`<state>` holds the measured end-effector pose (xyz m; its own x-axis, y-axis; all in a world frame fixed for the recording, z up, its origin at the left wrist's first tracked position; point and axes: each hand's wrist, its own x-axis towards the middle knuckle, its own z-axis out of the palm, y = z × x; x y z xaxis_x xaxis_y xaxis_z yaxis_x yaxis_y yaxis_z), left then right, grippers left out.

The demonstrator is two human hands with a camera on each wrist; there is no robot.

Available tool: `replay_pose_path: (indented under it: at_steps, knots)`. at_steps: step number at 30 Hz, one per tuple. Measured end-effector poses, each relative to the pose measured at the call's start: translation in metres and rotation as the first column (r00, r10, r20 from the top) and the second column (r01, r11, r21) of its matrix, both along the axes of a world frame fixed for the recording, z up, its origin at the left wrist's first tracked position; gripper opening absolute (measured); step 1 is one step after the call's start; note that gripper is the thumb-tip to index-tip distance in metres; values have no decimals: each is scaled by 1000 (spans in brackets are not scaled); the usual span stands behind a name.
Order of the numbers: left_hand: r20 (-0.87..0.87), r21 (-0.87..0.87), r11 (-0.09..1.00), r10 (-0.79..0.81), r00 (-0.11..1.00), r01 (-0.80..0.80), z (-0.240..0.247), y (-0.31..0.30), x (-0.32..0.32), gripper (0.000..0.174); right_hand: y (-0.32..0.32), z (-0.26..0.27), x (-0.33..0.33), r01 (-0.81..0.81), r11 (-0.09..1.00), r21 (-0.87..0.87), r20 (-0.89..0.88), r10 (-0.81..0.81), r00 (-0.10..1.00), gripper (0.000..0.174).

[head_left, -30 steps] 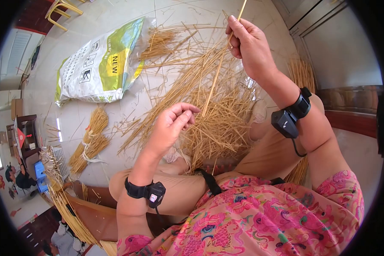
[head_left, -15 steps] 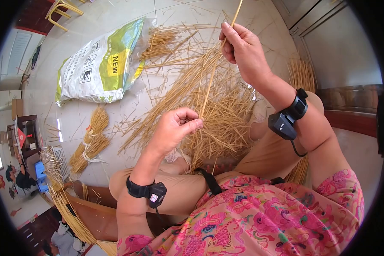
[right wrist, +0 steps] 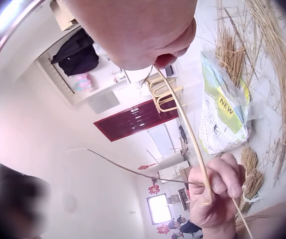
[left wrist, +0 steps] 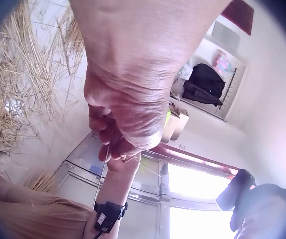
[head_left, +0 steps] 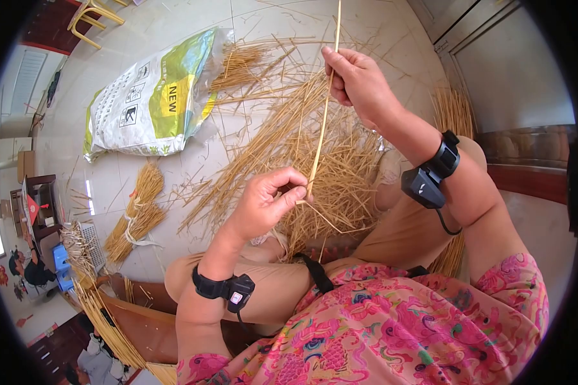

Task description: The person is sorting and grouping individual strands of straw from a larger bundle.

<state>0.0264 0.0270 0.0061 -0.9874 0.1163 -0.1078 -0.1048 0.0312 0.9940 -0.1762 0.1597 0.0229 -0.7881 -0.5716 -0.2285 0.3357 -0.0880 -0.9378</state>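
Note:
A long pale straw stalk (head_left: 322,138) runs between the two hands above the loose straw. My right hand (head_left: 363,83) pinches it high up between thumb and forefinger, with its upper part reaching past the top of the head view. Lower down, my left hand (head_left: 266,200) pinches it near its bottom end with thumb and fingertips. A thin strip (head_left: 324,217) sticks out from the left fingertips towards the right knee. In the right wrist view the stalk (right wrist: 189,122) bends down towards the left hand (right wrist: 212,196), and thin strands jut out from that hand.
Loose straw (head_left: 334,205) is heaped on the floor between the feet. Ahead on the left lies a white and green bag (head_left: 141,96) with straw at its mouth. Nearer is a tied straw bundle (head_left: 135,208). More stalks (head_left: 453,112) stand by the metal door on the right.
My right hand has moved left and slightly down with the stalk. The left hand has come right and taken hold of its lower end, where a thin strip now sticks out.

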Motion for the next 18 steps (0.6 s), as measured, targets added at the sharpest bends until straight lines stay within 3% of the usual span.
replay_pose_path:
  at_steps: [3,8,11,12,13,15,18]
  knots:
    - [-19,20,998,63,998,-63,0,4,1,7,-1,-3,2,-48,999,4,63,48,997,33]
    - [2,27,963,269,963,-269,-3,3,-4,10,-4,-1,25,-278,945,173,69,270,960,33]
    - [182,-11,921,385,905,-390,-6,-5,-10,9,-5,-4,29,-316,932,175,82,307,948,33]
    - [219,-118,937,349,911,-330,-13,-12,-9,13,-5,-3,29,-316,929,194,71,308,949,33]
    - [149,-336,916,281,948,-219,-18,-16,-6,17,-5,-2,29,-314,925,212,60,308,949,33]
    - [67,-721,693,96,993,-18,-25,-21,-2,25,-4,-7,25,-349,924,153,57,344,937,34]
    - [-311,-906,287,52,949,-313,-51,-21,8,33,-3,-5,26,-358,922,148,60,353,934,35]
